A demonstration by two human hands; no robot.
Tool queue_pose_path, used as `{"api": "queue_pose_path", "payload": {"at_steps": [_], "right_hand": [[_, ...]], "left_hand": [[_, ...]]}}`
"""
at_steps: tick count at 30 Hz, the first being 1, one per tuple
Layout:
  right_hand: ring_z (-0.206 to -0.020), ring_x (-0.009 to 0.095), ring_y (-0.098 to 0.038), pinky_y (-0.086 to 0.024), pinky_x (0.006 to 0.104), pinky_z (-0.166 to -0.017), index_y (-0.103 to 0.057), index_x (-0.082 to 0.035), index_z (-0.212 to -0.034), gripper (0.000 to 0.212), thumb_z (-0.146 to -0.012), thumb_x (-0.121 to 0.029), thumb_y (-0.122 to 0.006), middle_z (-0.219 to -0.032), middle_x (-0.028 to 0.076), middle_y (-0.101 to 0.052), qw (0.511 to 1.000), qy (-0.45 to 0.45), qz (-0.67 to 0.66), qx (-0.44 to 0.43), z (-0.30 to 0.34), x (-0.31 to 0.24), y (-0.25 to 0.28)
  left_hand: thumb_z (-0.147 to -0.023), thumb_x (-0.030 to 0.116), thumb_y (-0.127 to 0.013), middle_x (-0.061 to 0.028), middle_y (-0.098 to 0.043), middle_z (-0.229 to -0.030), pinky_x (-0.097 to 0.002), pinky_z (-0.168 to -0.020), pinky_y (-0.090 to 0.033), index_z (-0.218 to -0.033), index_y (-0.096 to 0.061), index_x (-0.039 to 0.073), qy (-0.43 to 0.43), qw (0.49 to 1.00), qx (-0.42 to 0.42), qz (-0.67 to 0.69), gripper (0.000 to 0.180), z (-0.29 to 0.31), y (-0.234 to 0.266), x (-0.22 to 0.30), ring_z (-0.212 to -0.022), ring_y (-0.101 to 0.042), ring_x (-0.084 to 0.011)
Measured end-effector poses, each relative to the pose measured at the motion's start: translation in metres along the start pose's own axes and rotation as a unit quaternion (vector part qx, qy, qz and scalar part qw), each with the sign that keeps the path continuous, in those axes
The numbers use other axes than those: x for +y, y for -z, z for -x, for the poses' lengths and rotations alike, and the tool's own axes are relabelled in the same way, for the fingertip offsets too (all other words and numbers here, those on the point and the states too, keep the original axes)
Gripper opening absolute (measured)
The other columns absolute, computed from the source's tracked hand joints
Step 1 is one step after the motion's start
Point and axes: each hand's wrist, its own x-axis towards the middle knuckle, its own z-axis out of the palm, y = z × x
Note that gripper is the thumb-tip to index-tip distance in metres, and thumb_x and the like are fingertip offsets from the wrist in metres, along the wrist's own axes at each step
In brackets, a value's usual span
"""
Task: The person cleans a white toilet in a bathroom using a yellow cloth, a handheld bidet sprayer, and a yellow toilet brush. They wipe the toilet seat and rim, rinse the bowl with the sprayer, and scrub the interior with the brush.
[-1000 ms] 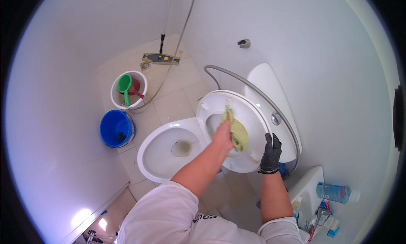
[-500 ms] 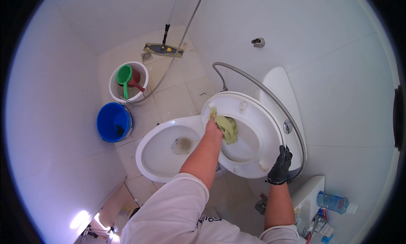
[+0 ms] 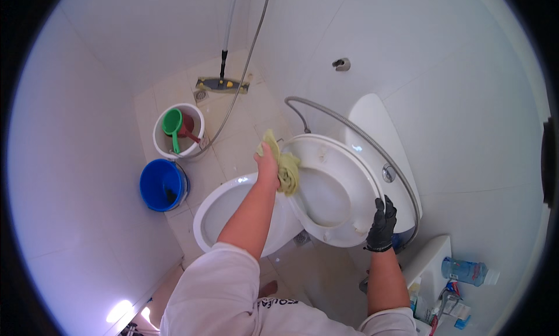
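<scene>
My bare left hand (image 3: pixel 268 166) grips a crumpled yellow-green cloth (image 3: pixel 288 174), which hangs over the near-left rim of the raised toilet seat (image 3: pixel 364 187). Behind that seat the lid is also up, leaning toward the white cistern (image 3: pixel 402 176). On the seat's right edge rests my right hand (image 3: pixel 382 224) in a black glove, its fingers closed about the edge. Below my left forearm lies the white toilet bowl (image 3: pixel 224 211), partly covered by the arm.
A grey metal hose (image 3: pixel 349 125) arches over the cistern. To the left stand a blue bucket (image 3: pixel 160 185) and a white bucket (image 3: pixel 156 141) holding a green dipper (image 3: pixel 173 123) and a red one. A flat mop (image 3: pixel 222 84) leans behind. A bottle (image 3: pixel 466 271) and toiletries sit at lower right.
My left hand has moved left with the cloth, from the seat's inner face to its outer rim. The right hand stays at the seat's edge. The whole view has shifted slightly.
</scene>
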Motion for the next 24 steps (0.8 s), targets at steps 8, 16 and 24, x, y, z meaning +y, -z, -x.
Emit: {"api": "queue_pose_path", "payload": {"at_steps": [8, 16, 24], "right_hand": [[-0.084, 0.026, -0.053, -0.041, 0.0344, -0.075, -0.057, -0.001, -0.102, 0.027, -0.077, -0.011, -0.053, -0.090, 0.015, -0.056, 0.999, 0.026, 0.024, -0.016, 0.000, -0.003, -0.001], [-0.084, 0.027, -0.053, -0.041, 0.0344, -0.076, -0.057, 0.000, -0.100, 0.025, -0.077, -0.010, -0.052, -0.091, 0.015, -0.056, 0.999, 0.047, 0.010, -0.009, -0.001, 0.002, -0.002], [-0.093, 0.031, -0.051, -0.041, 0.0391, -0.078, -0.050, -0.011, -0.110, 0.026, -0.085, -0.013, -0.042, -0.111, 0.016, -0.049, 0.969, 0.180, 0.159, -0.056, 0.007, 0.019, 0.007]], "left_hand": [[-0.083, 0.045, -0.039, -0.0279, -0.046, -0.108, -0.0413, -0.085, -0.037, -0.110, -0.046, -0.001, -0.293, 0.844, -0.081, -0.441, 0.053, -0.038, -0.047, 0.001, -0.101, -0.044, -0.0398], [-0.080, 0.037, -0.047, -0.0219, -0.053, -0.089, -0.0420, -0.076, -0.038, -0.088, -0.053, -0.003, -0.418, 0.710, -0.166, -0.543, 0.041, 0.079, -0.078, 0.039, -0.087, -0.049, -0.0371], [-0.081, 0.039, -0.045, -0.0192, -0.053, -0.093, -0.0411, -0.075, -0.040, -0.090, -0.053, 0.000, -0.385, 0.750, -0.120, -0.524, 0.041, 0.016, -0.067, 0.022, -0.089, -0.049, -0.0352]]}}
